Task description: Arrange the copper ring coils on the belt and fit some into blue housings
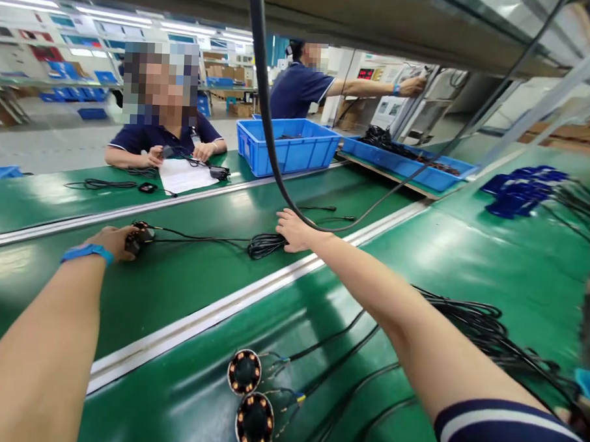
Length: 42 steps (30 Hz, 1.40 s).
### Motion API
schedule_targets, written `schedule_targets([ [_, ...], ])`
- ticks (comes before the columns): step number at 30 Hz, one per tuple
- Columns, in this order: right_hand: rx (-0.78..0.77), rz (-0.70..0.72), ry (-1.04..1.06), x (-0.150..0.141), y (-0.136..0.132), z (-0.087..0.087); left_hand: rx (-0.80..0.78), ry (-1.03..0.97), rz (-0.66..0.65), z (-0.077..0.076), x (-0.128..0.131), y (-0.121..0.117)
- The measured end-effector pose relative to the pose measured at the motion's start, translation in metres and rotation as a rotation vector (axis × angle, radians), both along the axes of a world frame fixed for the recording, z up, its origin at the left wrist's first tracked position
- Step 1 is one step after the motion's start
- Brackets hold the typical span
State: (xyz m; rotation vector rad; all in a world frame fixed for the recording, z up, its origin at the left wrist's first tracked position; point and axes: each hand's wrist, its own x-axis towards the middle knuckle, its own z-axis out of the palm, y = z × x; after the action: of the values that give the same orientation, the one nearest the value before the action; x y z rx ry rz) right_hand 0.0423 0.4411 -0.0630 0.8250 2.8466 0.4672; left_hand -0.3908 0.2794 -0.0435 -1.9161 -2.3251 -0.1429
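Observation:
Out on the green belt, my left hand [114, 242] has its fingers closed around a small black motor part [138, 237] with copper windings. Black leads run right from it to a coiled black cable [265, 245]. My right hand [297, 231] grips the right end of that coil, its fingers partly hiding it. Two thin cable ends [332, 209] with plugs lie just beyond this hand. On the near bench, below my right arm, are two round motor stators [244, 372] with copper coils and wires attached.
A blue bin [291, 149] and a blue tray of black cables [409, 162] stand across the belt. One co-worker [171, 134] sits opposite handling a cable; another [301, 88] reaches right. A black cable [265, 102] hangs before me. Blue pieces [521, 188] and cable bundles [476, 320] lie right.

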Motion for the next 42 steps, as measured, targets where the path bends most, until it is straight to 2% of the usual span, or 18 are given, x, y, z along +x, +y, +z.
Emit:
schedule_targets([
  [3,-0.006,-0.152,-0.010,0.057,-0.017,0.021,-0.093,0.020,0.000,0.002,0.004,0.009],
  [7,0.096,-0.244,0.036,0.128,-0.067,0.054,-0.176,0.005,-0.083,0.004,0.034,0.004],
  [11,0.233,-0.370,0.030,0.209,-0.124,0.083,-0.173,-0.040,-0.224,0.008,0.097,-0.027],
  [14,0.336,-0.495,0.003,0.271,-0.153,0.106,-0.183,-0.064,-0.309,0.013,0.154,-0.057],
  [17,0.443,-0.560,0.005,0.321,-0.167,0.124,-0.172,-0.038,-0.342,0.015,0.203,-0.080],
  [20,0.421,-0.623,0.013,0.349,-0.165,0.123,-0.143,-0.039,-0.359,0.012,0.234,-0.086],
  [23,0.299,-0.660,0.021,0.357,-0.150,0.094,-0.181,-0.063,-0.362,0.003,0.250,-0.080],
  [28,0.090,-0.687,0.119,0.345,-0.117,0.023,-0.275,-0.122,-0.359,-0.017,0.259,-0.072],
  [31,-0.087,-0.682,0.193,0.345,-0.103,-0.003,-0.268,-0.167,-0.348,-0.023,0.257,-0.074],
  [34,-0.324,-0.617,0.252,0.360,-0.096,-0.005,-0.310,-0.228,-0.349,-0.021,0.253,-0.077],
  [37,-0.579,-0.543,0.418,0.360,-0.095,0.016,-0.332,-0.299,-0.342,-0.015,0.249,-0.080],
  [39,-0.603,-0.481,0.589,0.330,-0.101,0.033,-0.312,-0.358,-0.358,-0.013,0.245,-0.080],
  [40,-0.580,-0.438,0.665,0.305,-0.106,0.039,-0.290,-0.382,-0.385,-0.014,0.243,-0.080],
  [42,-0.691,-0.324,0.796,0.238,-0.120,0.046,-0.242,-0.410,-0.442,-0.016,0.238,-0.079],
])
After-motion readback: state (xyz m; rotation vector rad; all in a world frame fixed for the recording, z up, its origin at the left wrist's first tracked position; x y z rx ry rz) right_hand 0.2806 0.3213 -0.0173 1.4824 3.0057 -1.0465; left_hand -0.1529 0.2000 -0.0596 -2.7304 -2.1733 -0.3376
